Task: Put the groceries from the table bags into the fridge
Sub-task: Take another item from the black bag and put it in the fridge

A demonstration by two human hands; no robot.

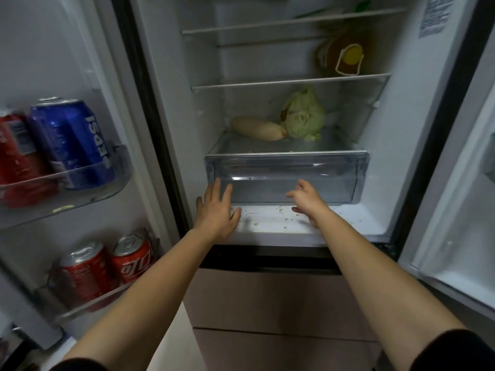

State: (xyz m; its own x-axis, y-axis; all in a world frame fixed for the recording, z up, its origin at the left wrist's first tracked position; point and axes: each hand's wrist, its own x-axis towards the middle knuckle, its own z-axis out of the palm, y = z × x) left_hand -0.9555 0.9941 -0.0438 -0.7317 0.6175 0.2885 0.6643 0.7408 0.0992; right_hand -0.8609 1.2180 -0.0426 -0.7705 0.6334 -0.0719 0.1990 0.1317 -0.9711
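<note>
Fingers [215, 188] of left hand [217, 212] and right hand [308, 202] loose, empty, before drawer [286, 170]; radish [257, 128] lies left-right.

In the middle of the frame, the left hand [217, 210] and the right hand [308, 203] reach toward the clear drawer [286, 170] of the open fridge [396, 129]. Both hands hold nothing, and their fingers are loose. Above the drawer lie a white radish [258, 128] and, just beside it, a cabbage [304, 116]. At the left, a blue can [69, 140] stands in the door, and two red cans [85, 274] stand at the lower left.
</note>
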